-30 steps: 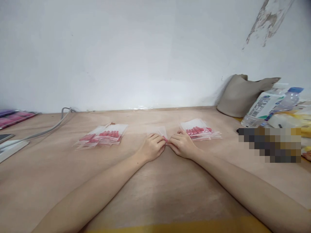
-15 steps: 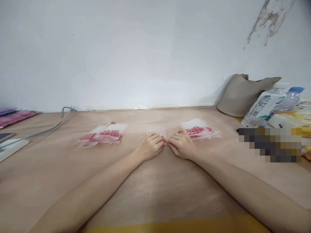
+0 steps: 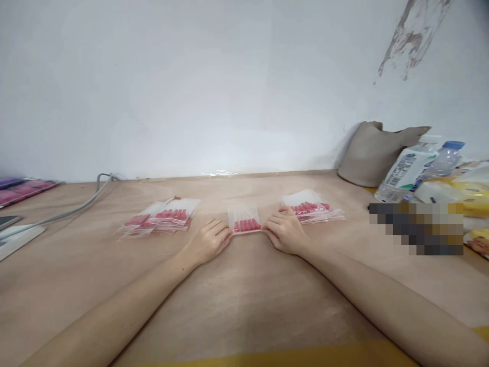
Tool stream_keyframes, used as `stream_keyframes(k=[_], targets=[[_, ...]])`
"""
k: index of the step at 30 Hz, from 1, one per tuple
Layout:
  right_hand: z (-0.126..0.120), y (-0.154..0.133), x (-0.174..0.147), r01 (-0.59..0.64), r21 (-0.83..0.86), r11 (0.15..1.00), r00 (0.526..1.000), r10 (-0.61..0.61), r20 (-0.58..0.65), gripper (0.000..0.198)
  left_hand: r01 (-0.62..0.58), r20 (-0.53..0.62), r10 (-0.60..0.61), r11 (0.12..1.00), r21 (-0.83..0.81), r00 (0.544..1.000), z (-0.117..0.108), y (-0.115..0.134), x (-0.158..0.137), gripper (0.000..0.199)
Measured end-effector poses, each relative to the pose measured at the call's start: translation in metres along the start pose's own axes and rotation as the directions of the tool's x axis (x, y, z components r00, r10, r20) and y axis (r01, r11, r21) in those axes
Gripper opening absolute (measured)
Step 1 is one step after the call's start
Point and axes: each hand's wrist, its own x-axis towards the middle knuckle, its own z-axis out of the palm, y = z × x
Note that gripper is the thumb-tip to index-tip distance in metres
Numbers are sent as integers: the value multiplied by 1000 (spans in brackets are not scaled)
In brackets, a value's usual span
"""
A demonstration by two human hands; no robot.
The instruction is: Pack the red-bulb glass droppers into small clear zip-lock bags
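A small clear zip bag [image 3: 244, 216] lies on the table in the middle, with several red-ended sticks in a row inside it. My left hand [image 3: 212, 238] pinches the near left corner of this bag. At the near right corner, my right hand [image 3: 284, 232] has its fingers closed on the edge. The bag's near edge runs straight between the two hands. Just beyond my right hand is a pile of similar filled bags [image 3: 309, 206]. Another pile of such bags [image 3: 162, 216] lies to the left of my left hand.
Along the right stand a grey-brown bag-like holder [image 3: 362, 155], a labelled plastic bottle [image 3: 407, 171] and a blue-capped bottle [image 3: 449, 158]. A grey cable [image 3: 82, 205] crosses the left side near pink and purple packs [image 3: 28, 191]. A white wall [image 3: 191, 92] closes the back.
My left hand has slid left along the bag's near edge to its left corner, uncovering the red ends inside. My right hand stays at the right corner.
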Motion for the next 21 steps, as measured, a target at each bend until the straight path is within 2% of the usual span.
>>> stream_keyframes(k=[6, 9, 11, 14, 16, 18, 21], targets=[[1, 1, -2, -4, -1, 1000, 1000, 4, 10, 19, 60, 0, -60, 998, -23, 998, 5, 0, -3, 30], [0, 2, -4, -29, 51, 998, 999, 27, 42, 17, 106, -1, -106, 993, -59, 994, 7, -2, -4, 29], [0, 2, -4, -69, 130, 989, 996, 59, 73, 14, 139, 5, -139, 986, -87, 990, 8, -2, -5, 28], [3, -2, -2, -144, 213, 966, 987, 125, 96, 32, 169, 19, -168, 977, -132, 986, 10, 1, -4, 27], [8, -6, 2, -184, 205, 961, 980, 165, 107, 22, 159, 27, -157, 973, -168, 987, 10, 4, -2, 26], [13, -9, 5, -216, 177, 960, 973, 197, 119, 15, 156, 32, -152, 969, -190, 988, 6, 3, 0, 24], [15, -4, 8, -214, 188, 959, 975, 199, 97, 21, 252, 102, -239, 958, -136, 966, -10, -14, 2, 41]])
